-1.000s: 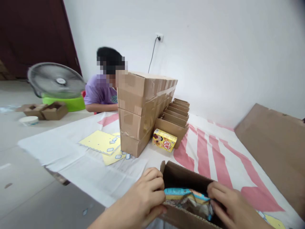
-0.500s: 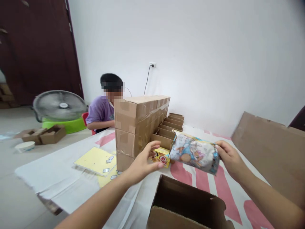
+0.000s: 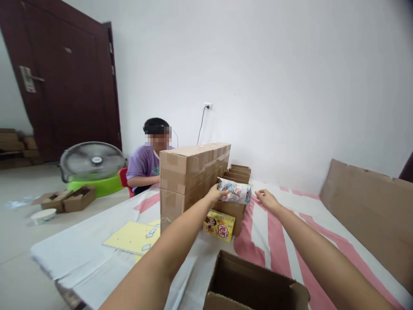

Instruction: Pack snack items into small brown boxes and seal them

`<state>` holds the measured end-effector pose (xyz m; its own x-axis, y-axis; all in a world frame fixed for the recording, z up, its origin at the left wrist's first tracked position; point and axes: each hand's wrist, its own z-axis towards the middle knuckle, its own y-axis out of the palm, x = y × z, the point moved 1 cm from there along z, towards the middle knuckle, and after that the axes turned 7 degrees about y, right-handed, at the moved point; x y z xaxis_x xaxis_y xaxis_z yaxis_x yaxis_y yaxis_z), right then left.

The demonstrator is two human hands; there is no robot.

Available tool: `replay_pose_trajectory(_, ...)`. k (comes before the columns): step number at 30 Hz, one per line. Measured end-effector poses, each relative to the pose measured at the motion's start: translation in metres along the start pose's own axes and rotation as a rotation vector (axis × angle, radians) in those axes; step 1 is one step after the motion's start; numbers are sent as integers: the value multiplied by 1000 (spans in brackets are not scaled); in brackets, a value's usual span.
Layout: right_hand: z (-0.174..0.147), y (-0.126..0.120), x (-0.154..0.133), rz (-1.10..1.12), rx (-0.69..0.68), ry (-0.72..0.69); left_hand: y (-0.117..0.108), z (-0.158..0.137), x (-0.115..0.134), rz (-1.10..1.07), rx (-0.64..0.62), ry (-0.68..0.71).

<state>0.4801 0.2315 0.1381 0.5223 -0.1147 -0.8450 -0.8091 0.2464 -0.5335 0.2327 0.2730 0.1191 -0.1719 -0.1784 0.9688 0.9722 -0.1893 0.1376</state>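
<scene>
My left hand (image 3: 217, 193) is closed on the left end of a white, cartoon-printed snack packet (image 3: 235, 192). The packet lies sideways over the open cardboard compartments (image 3: 238, 175) beside the box wall. Just off its right end, my right hand (image 3: 267, 199) holds nothing, its fingers slightly bent and apart. Below the packet, a yellow printed snack box (image 3: 220, 226) leans against the front of the nearest cardboard compartment. Closer to me stands an open brown cardboard box (image 3: 258, 280), its inside dark.
Taped cartons (image 3: 174, 172) form a wall left of my hands. Behind it sits a person in a purple shirt (image 3: 143, 165). Yellow sheets (image 3: 132, 237) lie on the table cloth, and a large cardboard panel (image 3: 364, 211) stands at right. A fan (image 3: 93, 160) is on the floor.
The packet has moved away from me and left, over the compartments. My left hand has taken hold of it; my right hand has let go. The view has tilted upward.
</scene>
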Motion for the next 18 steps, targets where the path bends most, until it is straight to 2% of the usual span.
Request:
replay_pose_trajectory(5,-17,13,7,103,-55,-56,-4,-6,-4,-34,-4,-10)
replay_pose_trajectory(9,-45,19,-3,284,-210,-157,12,-30,-1,-98,-104,-19)
replay_pose_trajectory(11,-63,15,-5,355,-290,-183,22,-49,1,-139,-175,-19)
replay_pose_trajectory(14,-91,-12,7,438,-280,-151,29,-84,6,-187,-265,-14)
replay_pose_trajectory(16,-111,-44,27,484,-178,-164,19,-107,7,-198,-313,20)
replay_pose_trajectory(18,-135,-81,55,402,-2,-281,-3,-129,5,-181,-339,80)
